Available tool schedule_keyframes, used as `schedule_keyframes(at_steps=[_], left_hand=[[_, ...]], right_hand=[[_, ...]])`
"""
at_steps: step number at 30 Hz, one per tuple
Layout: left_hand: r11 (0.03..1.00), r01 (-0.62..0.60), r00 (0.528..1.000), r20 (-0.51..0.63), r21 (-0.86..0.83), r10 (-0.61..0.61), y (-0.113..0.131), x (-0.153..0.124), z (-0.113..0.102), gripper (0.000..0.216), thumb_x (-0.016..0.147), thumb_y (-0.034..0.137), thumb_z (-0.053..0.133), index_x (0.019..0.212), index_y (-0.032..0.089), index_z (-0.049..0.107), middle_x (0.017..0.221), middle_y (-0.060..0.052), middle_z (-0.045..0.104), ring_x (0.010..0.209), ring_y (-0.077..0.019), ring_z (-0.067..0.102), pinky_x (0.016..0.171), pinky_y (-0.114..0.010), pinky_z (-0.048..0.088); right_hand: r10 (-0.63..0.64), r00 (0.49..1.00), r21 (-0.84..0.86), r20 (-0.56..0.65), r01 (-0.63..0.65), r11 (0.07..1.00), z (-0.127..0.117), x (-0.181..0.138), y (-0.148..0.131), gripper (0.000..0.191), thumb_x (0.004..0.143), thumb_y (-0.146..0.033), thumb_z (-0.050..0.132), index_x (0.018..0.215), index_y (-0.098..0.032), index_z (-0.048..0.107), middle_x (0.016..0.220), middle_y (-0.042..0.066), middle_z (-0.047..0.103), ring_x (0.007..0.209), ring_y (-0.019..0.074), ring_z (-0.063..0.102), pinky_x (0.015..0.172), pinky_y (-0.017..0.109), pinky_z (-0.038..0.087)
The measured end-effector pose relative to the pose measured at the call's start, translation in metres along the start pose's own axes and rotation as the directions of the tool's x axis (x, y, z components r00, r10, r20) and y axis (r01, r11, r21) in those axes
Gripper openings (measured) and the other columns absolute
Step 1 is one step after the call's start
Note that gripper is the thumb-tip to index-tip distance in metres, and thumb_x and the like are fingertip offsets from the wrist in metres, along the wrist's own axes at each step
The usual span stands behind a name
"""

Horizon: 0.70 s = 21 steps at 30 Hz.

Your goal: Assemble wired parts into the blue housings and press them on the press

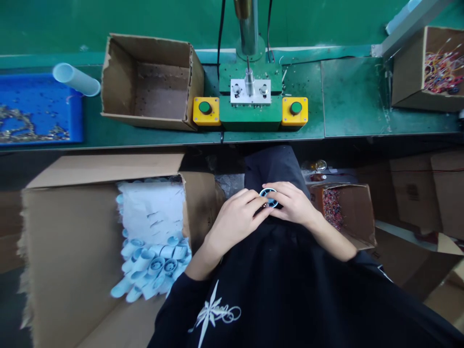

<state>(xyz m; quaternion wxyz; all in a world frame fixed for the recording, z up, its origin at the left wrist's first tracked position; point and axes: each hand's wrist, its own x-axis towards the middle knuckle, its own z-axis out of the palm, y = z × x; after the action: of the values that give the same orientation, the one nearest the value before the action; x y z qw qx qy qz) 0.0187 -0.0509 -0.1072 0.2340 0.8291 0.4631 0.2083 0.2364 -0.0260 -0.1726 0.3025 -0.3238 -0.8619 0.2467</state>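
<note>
Close above my lap, my right hand (294, 204) is wrapped round a light-blue plastic tube (268, 191), whose round end with inner spokes faces up. My left hand (237, 215) meets it from the other side, its thumb and fingers pinched together at the tube's rim. A tiny shiny piece (265, 205) shows between those fingertips; its kind is too small to tell. The tube's lower part is hidden by my hands.
A cardboard box (72, 251) of light-blue tubes (145, 268) stands at left. On the green bench are a press (250, 92) between two yellow button boxes (206, 118) (294, 120), an open carton (163, 92) and a blue tray (36, 96) of metal parts. A wire-filled box (409, 82) sits right.
</note>
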Motion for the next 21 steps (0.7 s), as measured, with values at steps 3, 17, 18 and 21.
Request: schedule_keyframes(at_steps=[3, 17, 18, 21], left_hand=[[0.999, 0.025, 1.0, -0.014, -0.021, -0.025, -0.002, 0.0, 0.004, 0.015, 0.102, 0.027, 0.067, 0.108, 0.016, 0.075, 0.096, -0.006, 0.072, 0.087, -0.0214, 0.065, 0.083, -0.037, 0.056], [0.968, 0.224, 0.975, 0.039, -0.117, -0.221, -0.015, 0.01, 0.032, 0.029, 0.104, 0.036, 0.057, 0.095, 0.024, 0.082, 0.09, -0.006, 0.057, 0.086, -0.0217, 0.057, 0.077, -0.035, 0.053], [0.957, 0.232, 0.973, 0.039, -0.171, -0.229, -0.018, 0.009, 0.036, 0.036, 0.106, 0.04, 0.052, 0.093, 0.023, 0.082, 0.089, -0.006, 0.057, 0.085, -0.0218, 0.058, 0.077, -0.035, 0.054], [0.915, 0.247, 0.957, -0.068, -0.32, -0.283, -0.029, 0.007, 0.056, 0.05, 0.101, 0.061, 0.053, 0.082, 0.023, 0.081, 0.083, -0.004, 0.054, 0.075, -0.0207, 0.06, 0.072, -0.035, 0.056]], right_hand=[[0.005, 1.0, 0.007, -0.015, -0.005, 1.0, 0.0, 0.001, -0.001, 0.035, 0.099, -0.042, 0.07, 0.125, -0.02, 0.064, 0.129, 0.016, 0.073, 0.121, 0.0276, 0.072, 0.1, 0.046, 0.062], [0.051, 0.999, -0.071, 0.011, -0.05, 0.996, 0.009, -0.001, -0.005, 0.049, 0.096, -0.037, 0.072, 0.138, -0.015, 0.056, 0.125, 0.015, 0.074, 0.117, 0.0246, 0.072, 0.1, 0.038, 0.059], [0.052, 0.999, -0.095, 0.001, -0.052, 0.994, 0.01, -0.001, -0.005, 0.052, 0.095, -0.041, 0.072, 0.137, -0.015, 0.057, 0.124, 0.015, 0.075, 0.115, 0.0239, 0.072, 0.099, 0.036, 0.059], [0.03, 0.998, -0.185, -0.061, -0.04, 0.982, 0.014, -0.002, -0.002, 0.057, 0.095, -0.049, 0.07, 0.139, -0.015, 0.055, 0.123, 0.011, 0.076, 0.112, 0.0221, 0.074, 0.095, 0.033, 0.058]])
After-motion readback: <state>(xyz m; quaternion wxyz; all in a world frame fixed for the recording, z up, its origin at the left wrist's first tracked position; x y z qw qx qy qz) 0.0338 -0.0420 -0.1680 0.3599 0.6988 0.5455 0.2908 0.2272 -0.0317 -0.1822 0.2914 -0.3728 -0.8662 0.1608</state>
